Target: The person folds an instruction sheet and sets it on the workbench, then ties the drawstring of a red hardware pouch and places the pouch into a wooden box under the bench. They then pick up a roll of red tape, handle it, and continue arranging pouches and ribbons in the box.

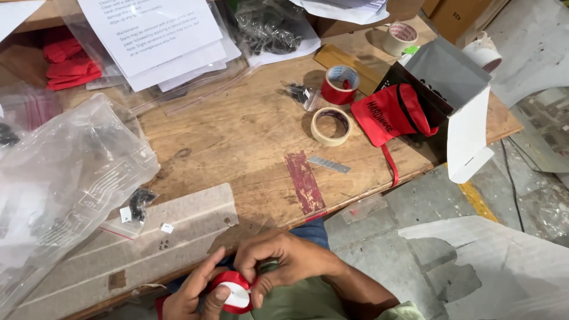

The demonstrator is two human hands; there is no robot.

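Both hands meet at the bottom of the view, below the front edge of the wooden workbench. My left hand and my right hand together grip a small red pouch with a white patch. The left thumb presses on the white patch while the right fingers pinch the pouch's upper edge. A red drawstring bag lies on the bench, half inside an open dark cardboard box.
Two tape rolls, red and beige, lie mid-bench beside a metal blade. A large clear plastic bag fills the left. Printed sheets, red cloths and another tape roll sit at the back.
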